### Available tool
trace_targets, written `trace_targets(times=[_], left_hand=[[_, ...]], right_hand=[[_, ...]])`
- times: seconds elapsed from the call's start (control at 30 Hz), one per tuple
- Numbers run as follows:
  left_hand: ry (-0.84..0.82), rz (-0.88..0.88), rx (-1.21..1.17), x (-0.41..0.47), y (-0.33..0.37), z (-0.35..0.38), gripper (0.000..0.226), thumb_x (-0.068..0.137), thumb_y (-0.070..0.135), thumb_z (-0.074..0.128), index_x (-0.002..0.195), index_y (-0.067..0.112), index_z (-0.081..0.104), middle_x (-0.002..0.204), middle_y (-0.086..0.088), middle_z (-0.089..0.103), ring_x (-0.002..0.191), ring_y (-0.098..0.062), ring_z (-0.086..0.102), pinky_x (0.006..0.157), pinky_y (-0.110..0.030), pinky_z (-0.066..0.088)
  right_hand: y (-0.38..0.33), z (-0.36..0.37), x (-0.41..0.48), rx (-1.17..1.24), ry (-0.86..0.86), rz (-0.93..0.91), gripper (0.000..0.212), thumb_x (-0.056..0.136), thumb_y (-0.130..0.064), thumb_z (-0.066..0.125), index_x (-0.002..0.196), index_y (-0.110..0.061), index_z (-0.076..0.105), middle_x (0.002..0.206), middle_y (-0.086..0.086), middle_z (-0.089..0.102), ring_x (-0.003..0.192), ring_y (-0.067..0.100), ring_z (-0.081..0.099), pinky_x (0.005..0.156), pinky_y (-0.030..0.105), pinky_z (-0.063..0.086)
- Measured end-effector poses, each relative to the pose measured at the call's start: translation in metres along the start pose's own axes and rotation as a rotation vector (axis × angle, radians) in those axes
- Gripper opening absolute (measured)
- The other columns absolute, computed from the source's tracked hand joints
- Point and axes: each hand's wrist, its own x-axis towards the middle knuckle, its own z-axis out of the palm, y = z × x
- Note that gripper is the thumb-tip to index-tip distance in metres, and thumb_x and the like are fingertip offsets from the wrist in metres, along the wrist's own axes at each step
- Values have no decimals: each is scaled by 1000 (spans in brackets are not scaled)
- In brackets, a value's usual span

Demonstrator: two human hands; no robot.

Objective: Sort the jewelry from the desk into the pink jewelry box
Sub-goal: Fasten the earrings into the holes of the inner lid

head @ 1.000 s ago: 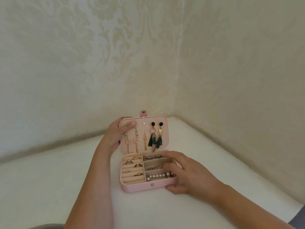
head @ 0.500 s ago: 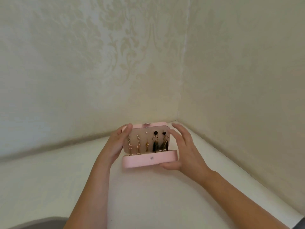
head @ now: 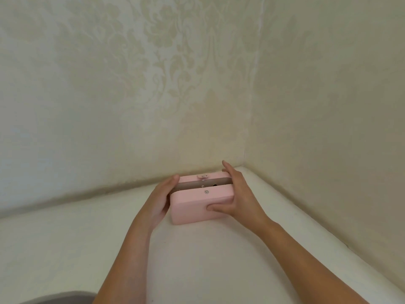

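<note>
Since the lid [head: 192, 179] hangs just above the base with only a thin dark slit between them, the step in hand reads as closing up the pink jewelry box [head: 197, 207]. Sorting looks done: no loose jewelry shows on the desk [head: 208, 260] around the box.

The box rests on the desk, front wall toward the camera. The wall corner [head: 244, 159] is just behind the box, to its right.

- **Left hand** [head: 161, 200]: cups the box's left end, fingers curved round it, one fingertip up on the lid's edge.
- **Right hand** [head: 238, 194]: grips the box's right end, thumb pressed flat on the front wall, fingers reaching over the lid.
- **Inside the slit:** a small dark bit and a shiny speck, too small to name.

Next move, as I judge it: press the lid fully down. Then fold the tab [head: 203, 176] at mid lid edge onto the snap stud [head: 206, 191] on the front wall until it catches. That needs the lid square to the base and nothing dangling caught in the slit.

- **Box:** smooth matte pink, leatherette-like, rectangular with rounded corners.
- **Stud:** small, round, metallic.
- **Lining in the slit:** tan.
- **Desk under the box:** plain matte white.
- **Wallpaper** [head: 153, 62] behind the box: cream, embossed floral damask.
- **Grey shape** [head: 61, 298]: well in front of the box, to its left; cannot tell what it is.
</note>
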Motion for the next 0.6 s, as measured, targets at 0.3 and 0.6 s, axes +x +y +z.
trace_targets(times=[0.3,0.6], left_hand=[[113,282,231,-9,-13,8,84,46,54,77,123,34,51,119,10,60,104,-3,60,80,-16,47],[268,337,429,-14,-18,16,67,37,52,83,98,36,60,98,27,62,92,4,58,71,-12,45]], right_hand=[[6,7,5,-43,63,-61,82,62,-40,84,131,-45,40,117,-16,35,110,-15,36,89,-2,26],[1,7,5,-65,87,-87,58,58,-41,86,105,-47,52,106,-11,41,101,-7,44,79,1,33]])
